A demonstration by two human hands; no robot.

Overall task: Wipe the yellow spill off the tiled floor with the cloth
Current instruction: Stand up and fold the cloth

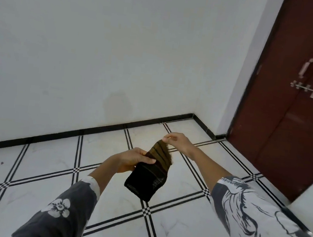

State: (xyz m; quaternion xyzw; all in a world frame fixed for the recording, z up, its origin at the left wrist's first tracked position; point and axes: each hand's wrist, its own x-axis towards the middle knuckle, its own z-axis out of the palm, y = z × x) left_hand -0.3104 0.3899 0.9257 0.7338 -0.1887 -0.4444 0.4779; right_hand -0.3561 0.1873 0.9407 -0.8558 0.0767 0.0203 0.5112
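Both arms extended forward. Left hand (134, 159) closed, thumb on top. Right hand (176, 141) raised, fingertips apparently pinched.

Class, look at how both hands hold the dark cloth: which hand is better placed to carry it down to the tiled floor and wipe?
Probably left. The left hand wraps the cloth around its middle; the right hand only pinches its top corner.

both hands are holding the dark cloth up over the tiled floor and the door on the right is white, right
Not quite: the head view shows the door is dark reddish-brown, not white. The rest stands: the left hand and right hand hold the dark cloth above the tiled floor.
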